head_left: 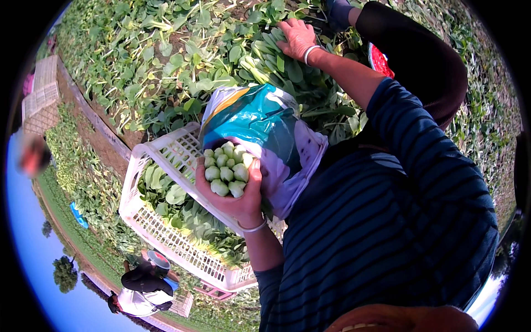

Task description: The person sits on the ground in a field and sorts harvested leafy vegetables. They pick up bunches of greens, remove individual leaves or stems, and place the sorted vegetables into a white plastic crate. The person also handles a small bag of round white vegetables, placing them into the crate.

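In my left hand (244, 203) is a tight bunch of bok choy (226, 168), its pale cut stem ends turned up towards me. That hand is over the near rim of a white plastic crate (174, 236), which holds leafy bok choy (182, 203). Just beyond the bunch, a teal, white and orange plastic bag or sheet (265, 116) lies over lilac cloth (307, 143). Farther out, my right hand (299, 39) rests on bok choy stalks (259, 62) piled on the ground. Its fingers curl over them, but whether they grip is unclear.
Low leafy plants (166, 54) cover the soil. A narrow strip (93, 116) crosses the field by stacked crates (41, 95). A person in a white top (141, 294) bends over at lower left. Something red with a pale rim (378, 60) shows beside my right leg (419, 54).
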The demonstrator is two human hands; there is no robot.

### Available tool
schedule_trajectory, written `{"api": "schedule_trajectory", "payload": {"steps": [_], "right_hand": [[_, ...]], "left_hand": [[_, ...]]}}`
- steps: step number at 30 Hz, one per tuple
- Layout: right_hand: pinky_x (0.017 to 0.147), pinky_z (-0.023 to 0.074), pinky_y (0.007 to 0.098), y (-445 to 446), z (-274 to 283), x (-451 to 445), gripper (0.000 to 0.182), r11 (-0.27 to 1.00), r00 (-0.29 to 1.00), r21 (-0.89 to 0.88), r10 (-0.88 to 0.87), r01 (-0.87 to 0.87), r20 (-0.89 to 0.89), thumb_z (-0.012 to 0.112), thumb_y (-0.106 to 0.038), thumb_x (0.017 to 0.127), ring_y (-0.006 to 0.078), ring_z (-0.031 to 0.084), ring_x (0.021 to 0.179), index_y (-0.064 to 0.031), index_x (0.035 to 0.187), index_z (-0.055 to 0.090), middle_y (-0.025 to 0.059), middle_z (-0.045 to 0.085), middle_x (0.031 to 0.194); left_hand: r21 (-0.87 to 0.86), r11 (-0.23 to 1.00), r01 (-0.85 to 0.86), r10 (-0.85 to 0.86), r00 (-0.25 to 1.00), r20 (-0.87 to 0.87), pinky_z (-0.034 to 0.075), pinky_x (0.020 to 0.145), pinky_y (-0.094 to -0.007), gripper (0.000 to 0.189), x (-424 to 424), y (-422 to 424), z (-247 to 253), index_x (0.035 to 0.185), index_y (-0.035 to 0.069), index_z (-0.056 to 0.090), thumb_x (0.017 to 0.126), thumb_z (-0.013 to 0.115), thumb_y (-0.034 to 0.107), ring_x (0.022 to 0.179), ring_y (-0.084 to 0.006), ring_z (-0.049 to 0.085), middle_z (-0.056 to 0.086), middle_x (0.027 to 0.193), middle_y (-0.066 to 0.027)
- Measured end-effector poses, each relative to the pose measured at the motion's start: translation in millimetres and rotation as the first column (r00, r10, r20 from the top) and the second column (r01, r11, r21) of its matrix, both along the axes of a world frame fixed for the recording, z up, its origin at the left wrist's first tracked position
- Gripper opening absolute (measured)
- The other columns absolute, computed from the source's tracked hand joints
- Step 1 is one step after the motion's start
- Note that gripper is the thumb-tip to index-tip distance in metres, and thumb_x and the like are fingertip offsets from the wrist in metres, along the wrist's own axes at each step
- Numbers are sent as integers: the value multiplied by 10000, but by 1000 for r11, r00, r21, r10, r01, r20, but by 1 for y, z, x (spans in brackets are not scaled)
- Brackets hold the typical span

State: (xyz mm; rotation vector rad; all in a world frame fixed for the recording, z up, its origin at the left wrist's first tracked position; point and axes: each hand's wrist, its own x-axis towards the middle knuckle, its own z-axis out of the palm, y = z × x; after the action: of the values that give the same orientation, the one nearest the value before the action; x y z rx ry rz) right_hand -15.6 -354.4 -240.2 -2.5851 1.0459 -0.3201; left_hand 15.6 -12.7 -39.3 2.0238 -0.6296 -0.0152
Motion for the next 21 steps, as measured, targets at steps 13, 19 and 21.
{"api": "schedule_trajectory", "payload": {"steps": [13, 19, 21], "right_hand": [[1047, 369, 528, -19, 14, 33, 581, 874, 949, 446, -51, 193, -312, 715, -344, 745, 351, 401, 1334, -152, 1281, 594, 155, 446, 1404], [893, 434, 484, 41, 28, -14, 412, 966, 982, 196, 146, -167, 117, 672, -96, 665, 375, 545, 1101, -66, 1061, 562, 160, 603, 1082], [808, 477, 498, 61, 40, -33, 384, 928, 980, 353, 48, -116, 195, 633, -48, 688, 408, 614, 977, -83, 1063, 556, 176, 649, 1002]], "left_hand": [[-47, 998, 45, -44, 999, 26, 414, 1054, -428, 933, -4, -1, -9, 1348, -76, 385, 614, 903, 176, 1206, -328, 518, 491, 1321, -218], [-216, 976, 39, -67, 990, -124, 474, 989, -395, 833, -3, 6, -16, 1321, -66, 410, 642, 866, 94, 1143, -281, 555, 533, 1233, -175], [-49, 997, 65, -59, 991, 120, 486, 971, -370, 842, -2, 3, -3, 1335, -58, 405, 642, 864, 77, 1124, -260, 567, 538, 1235, -166]]}}
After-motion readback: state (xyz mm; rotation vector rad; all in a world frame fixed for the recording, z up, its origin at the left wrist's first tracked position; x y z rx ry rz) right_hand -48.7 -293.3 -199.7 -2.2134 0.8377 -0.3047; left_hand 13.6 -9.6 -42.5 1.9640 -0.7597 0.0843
